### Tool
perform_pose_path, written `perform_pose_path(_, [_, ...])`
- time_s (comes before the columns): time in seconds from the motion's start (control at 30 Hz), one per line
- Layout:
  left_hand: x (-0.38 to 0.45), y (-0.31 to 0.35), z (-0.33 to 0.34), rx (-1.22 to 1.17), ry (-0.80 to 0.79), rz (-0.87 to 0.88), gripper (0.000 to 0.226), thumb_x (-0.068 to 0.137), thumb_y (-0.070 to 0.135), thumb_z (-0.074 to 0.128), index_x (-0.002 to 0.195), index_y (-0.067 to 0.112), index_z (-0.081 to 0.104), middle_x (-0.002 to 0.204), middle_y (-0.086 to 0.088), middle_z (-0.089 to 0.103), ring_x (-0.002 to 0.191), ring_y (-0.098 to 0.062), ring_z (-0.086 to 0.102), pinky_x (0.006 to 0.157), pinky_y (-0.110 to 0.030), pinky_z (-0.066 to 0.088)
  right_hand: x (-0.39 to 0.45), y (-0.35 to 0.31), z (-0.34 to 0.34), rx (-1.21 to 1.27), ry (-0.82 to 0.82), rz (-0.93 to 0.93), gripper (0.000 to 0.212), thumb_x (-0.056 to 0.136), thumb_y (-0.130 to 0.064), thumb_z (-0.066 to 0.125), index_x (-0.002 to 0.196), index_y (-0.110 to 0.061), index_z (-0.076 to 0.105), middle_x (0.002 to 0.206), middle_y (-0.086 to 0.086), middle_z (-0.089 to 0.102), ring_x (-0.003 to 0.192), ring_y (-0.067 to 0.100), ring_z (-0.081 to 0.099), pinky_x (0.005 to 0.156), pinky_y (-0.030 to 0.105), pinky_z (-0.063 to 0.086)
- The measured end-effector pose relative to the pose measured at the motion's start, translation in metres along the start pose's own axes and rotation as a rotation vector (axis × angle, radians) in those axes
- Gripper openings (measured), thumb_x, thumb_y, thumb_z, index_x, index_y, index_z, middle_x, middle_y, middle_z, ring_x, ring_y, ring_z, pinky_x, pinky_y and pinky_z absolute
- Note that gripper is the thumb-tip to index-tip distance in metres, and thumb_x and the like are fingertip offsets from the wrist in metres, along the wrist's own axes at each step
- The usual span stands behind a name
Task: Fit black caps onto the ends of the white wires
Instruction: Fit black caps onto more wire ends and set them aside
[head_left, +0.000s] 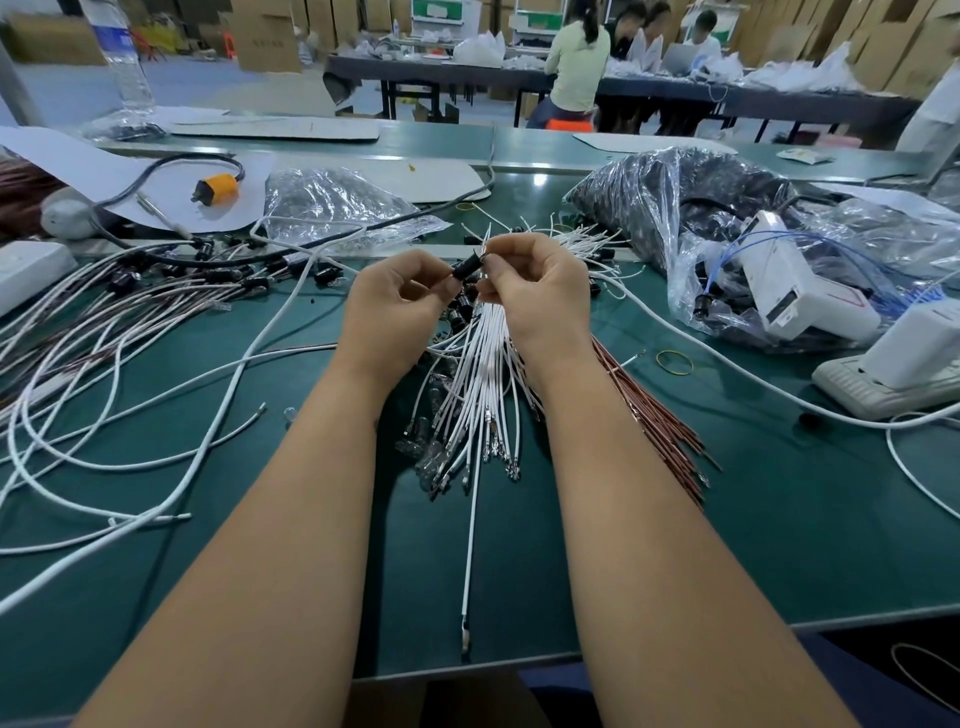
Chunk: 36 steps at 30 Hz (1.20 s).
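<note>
My left hand (395, 306) pinches a small black cap (466, 266) between thumb and fingers above the green table (779, 519). My right hand (535, 291) pinches the metal tip of a white wire (471, 540) against the cap's open end; that wire hangs down toward the table's front edge. Under both hands lies a bundle of white wires (478, 395) with metal terminals. Several loose black caps (460, 312) lie below my hands. To the left lies a heap of white wires with black caps fitted (156, 291).
A bundle of brown wires (654, 415) lies right of my right arm. Clear plastic bags of black parts (670, 202) and white devices (784, 280) crowd the right side. A yellow rubber band (674, 362) lies nearby. An orange plug (215, 188) sits at back left. People sit at a far table.
</note>
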<state>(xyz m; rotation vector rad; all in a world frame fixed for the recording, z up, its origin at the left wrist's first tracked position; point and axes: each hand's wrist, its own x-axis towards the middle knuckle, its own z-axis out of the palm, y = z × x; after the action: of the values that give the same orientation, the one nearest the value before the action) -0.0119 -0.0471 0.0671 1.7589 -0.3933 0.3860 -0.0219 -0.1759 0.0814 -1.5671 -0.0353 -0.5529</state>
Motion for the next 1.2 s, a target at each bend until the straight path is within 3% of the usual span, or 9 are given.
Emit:
perform_pose_path(0.17, [-0.001, 0.001, 0.001, -0.027, 0.001, -0.026, 0.023, 0.087, 0.003, 0.065, 0.074, 0.022, 0.064, 0.07, -0.008, 0.058, 0.06, -0.013, 0.043, 0.054, -0.018, 0.036, 0.0, 0.001, -0.001, -0.129, 0.022, -0.076, 0.02, 0.088, 0.004, 0.062, 0.081, -0.015, 0.062, 0.075, 0.004, 0.066, 0.058, 0.012, 0.066, 0.061, 0.024, 0.057])
perform_pose_path(0.4, [-0.001, 0.001, 0.002, 0.014, 0.037, -0.024, 0.015, 0.088, 0.008, 0.066, 0.078, 0.019, 0.066, 0.075, -0.017, 0.066, 0.063, -0.014, 0.053, 0.06, -0.026, 0.044, -0.004, 0.004, 0.003, -0.243, 0.017, -0.113, 0.026, 0.079, -0.003, 0.054, 0.072, -0.028, 0.059, 0.075, 0.009, 0.069, 0.071, 0.031, 0.068, 0.07, 0.051, 0.057])
perform_pose_path(0.5, [0.0, -0.001, 0.001, 0.043, 0.042, -0.031, 0.011, 0.088, 0.009, 0.065, 0.08, 0.016, 0.067, 0.069, -0.005, 0.064, 0.062, -0.012, 0.054, 0.062, -0.027, 0.046, -0.006, 0.006, 0.005, -0.253, 0.008, -0.12, 0.027, 0.078, -0.004, 0.059, 0.067, -0.028, 0.057, 0.07, 0.007, 0.067, 0.07, 0.03, 0.068, 0.069, 0.052, 0.056])
perform_pose_path(0.77, [0.0, 0.001, 0.0, -0.021, -0.005, -0.051, 0.012, 0.088, 0.003, 0.065, 0.082, 0.013, 0.068, 0.054, 0.016, 0.063, 0.053, 0.005, 0.052, 0.057, -0.012, 0.042, -0.003, 0.009, 0.009, -0.166, -0.035, -0.078, 0.024, 0.081, -0.01, 0.073, 0.068, -0.022, 0.056, 0.072, 0.009, 0.068, 0.071, 0.029, 0.069, 0.069, 0.049, 0.058])
perform_pose_path(0.83, [0.0, 0.001, 0.0, -0.032, -0.013, -0.071, 0.017, 0.088, 0.002, 0.064, 0.081, 0.017, 0.068, 0.056, 0.011, 0.062, 0.057, -0.006, 0.05, 0.06, -0.019, 0.041, -0.003, 0.009, 0.01, -0.158, -0.046, -0.046, 0.02, 0.083, -0.011, 0.073, 0.077, -0.021, 0.057, 0.078, 0.01, 0.068, 0.074, 0.028, 0.069, 0.071, 0.047, 0.059])
perform_pose_path(0.9, [0.0, 0.001, -0.001, -0.05, -0.025, -0.085, 0.02, 0.089, 0.003, 0.064, 0.081, 0.021, 0.069, 0.067, -0.009, 0.059, 0.066, -0.018, 0.045, 0.066, -0.028, 0.037, -0.003, 0.007, 0.01, -0.129, -0.061, -0.016, 0.017, 0.085, -0.009, 0.071, 0.082, -0.02, 0.059, 0.08, 0.009, 0.067, 0.076, 0.027, 0.069, 0.072, 0.04, 0.06])
perform_pose_path(1.03, [0.0, 0.004, 0.0, -0.069, -0.065, -0.098, 0.021, 0.089, 0.003, 0.063, 0.084, 0.022, 0.07, 0.072, -0.016, 0.051, 0.069, -0.023, 0.04, 0.068, -0.034, 0.03, -0.002, 0.003, 0.006, -0.045, -0.062, 0.008, 0.019, 0.088, -0.003, 0.065, 0.077, -0.018, 0.062, 0.071, 0.002, 0.064, 0.058, 0.006, 0.063, 0.057, 0.019, 0.053])
perform_pose_path(1.2, [-0.001, 0.005, -0.002, -0.1, -0.065, -0.087, 0.021, 0.091, 0.006, 0.062, 0.085, 0.025, 0.07, 0.072, -0.014, 0.053, 0.067, -0.023, 0.042, 0.066, -0.031, 0.035, -0.001, 0.003, 0.009, -0.089, -0.027, -0.048, 0.006, 0.087, -0.006, 0.068, 0.086, -0.011, 0.065, 0.075, 0.003, 0.065, 0.068, 0.017, 0.063, 0.07, 0.034, 0.058])
